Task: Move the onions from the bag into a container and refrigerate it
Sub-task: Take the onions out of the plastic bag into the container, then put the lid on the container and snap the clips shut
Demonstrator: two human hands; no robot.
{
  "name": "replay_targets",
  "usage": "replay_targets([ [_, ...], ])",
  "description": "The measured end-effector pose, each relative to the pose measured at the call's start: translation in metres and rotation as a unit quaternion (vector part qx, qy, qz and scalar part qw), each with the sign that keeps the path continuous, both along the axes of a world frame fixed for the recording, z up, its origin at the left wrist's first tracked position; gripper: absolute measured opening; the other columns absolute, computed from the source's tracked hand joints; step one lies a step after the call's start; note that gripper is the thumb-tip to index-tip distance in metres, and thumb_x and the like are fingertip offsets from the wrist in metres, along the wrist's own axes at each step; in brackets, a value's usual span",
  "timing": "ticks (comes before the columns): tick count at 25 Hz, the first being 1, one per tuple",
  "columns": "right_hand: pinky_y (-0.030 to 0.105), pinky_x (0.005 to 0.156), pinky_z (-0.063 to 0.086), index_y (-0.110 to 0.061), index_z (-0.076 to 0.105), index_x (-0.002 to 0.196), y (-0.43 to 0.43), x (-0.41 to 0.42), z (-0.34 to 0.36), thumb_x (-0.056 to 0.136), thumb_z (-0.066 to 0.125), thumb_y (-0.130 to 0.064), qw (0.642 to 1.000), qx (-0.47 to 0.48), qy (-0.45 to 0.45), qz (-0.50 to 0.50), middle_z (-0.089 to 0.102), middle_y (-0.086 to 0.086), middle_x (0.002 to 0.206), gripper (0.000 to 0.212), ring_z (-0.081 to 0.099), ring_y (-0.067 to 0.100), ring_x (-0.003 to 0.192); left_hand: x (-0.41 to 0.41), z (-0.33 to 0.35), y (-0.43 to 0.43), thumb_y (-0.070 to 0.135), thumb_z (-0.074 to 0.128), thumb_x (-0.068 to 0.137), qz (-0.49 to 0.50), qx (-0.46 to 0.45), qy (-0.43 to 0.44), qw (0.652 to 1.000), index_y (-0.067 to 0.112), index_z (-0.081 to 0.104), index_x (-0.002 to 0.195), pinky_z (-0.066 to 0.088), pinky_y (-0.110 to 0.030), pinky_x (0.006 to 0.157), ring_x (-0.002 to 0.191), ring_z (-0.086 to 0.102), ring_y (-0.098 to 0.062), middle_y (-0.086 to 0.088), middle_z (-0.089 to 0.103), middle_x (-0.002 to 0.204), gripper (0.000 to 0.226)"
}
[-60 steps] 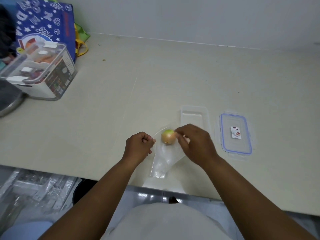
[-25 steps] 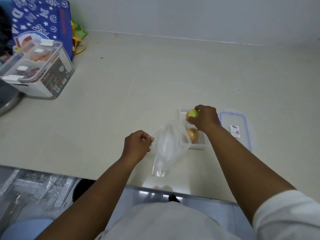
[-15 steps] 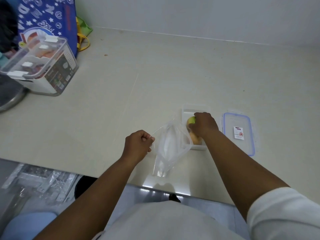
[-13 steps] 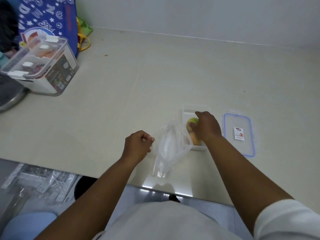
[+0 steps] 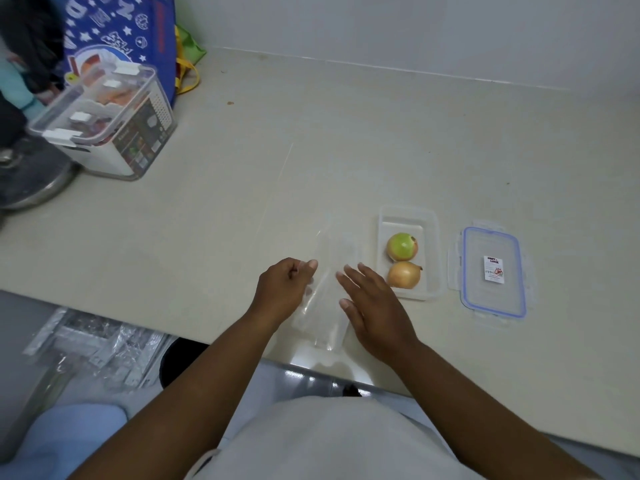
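Two onions lie in the open clear container (image 5: 433, 237): a greenish onion (image 5: 401, 246) at the far end and a brown onion (image 5: 404, 275) nearer me. An empty clear plastic bag (image 5: 327, 306) lies flat on the counter just left of the container. My left hand (image 5: 285, 289) rests loosely curled at the bag's left edge; a grip on the bag is not clear. My right hand (image 5: 375, 306) hovers over the bag's right edge with fingers spread and nothing in it. The blue-rimmed lid (image 5: 491, 271) lies to the right of the container.
A lidded storage box (image 5: 107, 123) with printed sides stands at the far left in front of a blue patterned bag (image 5: 117, 32). A metal bowl rim (image 5: 38, 188) shows at the left edge. The counter's front edge (image 5: 207, 341) runs just below my hands.
My right hand set the greenish onion in the container beside the brown one, let go and drew back to the bag. The bag, held up before, now lies flat.
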State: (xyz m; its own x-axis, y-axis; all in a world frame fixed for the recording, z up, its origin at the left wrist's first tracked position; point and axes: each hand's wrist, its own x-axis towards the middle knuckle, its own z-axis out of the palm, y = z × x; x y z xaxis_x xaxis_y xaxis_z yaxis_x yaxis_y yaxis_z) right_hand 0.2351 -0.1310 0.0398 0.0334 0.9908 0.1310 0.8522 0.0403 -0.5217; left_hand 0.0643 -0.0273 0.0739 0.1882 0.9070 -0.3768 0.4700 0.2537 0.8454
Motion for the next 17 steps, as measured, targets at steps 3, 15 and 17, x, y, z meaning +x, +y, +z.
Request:
replay_targets([
  [3, 0.040, 0.118, 0.024, -0.021, 0.036, 0.148, 0.020, -0.013, -0.001, 0.101, 0.038, -0.040, 0.994, -0.055, -0.065, 0.067, 0.032, 0.003, 0.157, 0.051, 0.019, 0.026, 0.148, -0.008, -0.008, -0.004, 0.055, 0.071, 0.073, -0.035, -0.009, 0.019, 0.999, 0.024, 0.065, 0.106, 0.057, -0.030, 0.073, 0.083, 0.067, -0.009, 0.007, 0.068, 0.097, 0.046],
  [15, 0.044, 0.119, 0.024, -0.013, 0.037, 0.147, -0.011, -0.025, -0.046, 0.095, 0.049, -0.044, 0.984, -0.118, -0.122, 0.060, 0.026, 0.010, 0.159, 0.061, 0.021, 0.031, 0.148, -0.056, -0.054, -0.029, 0.023, 0.067, 0.084, -0.139, 0.326, 0.246, 0.902, 0.006, 0.045, 0.138, 0.042, -0.045, 0.103, 0.131, 0.045, -0.033, -0.017, 0.049, 0.142, 0.061],
  [17, 0.046, 0.119, 0.023, -0.012, 0.036, 0.147, -0.007, -0.027, -0.051, 0.094, 0.049, -0.044, 0.979, -0.132, -0.142, 0.064, 0.025, 0.012, 0.159, 0.063, 0.020, 0.033, 0.148, -0.058, -0.061, -0.036, 0.032, 0.059, 0.089, -0.250, 0.326, 0.290, 0.864, 0.005, 0.046, 0.139, 0.035, -0.050, 0.110, 0.140, 0.034, -0.035, -0.017, 0.041, 0.149, 0.058],
])
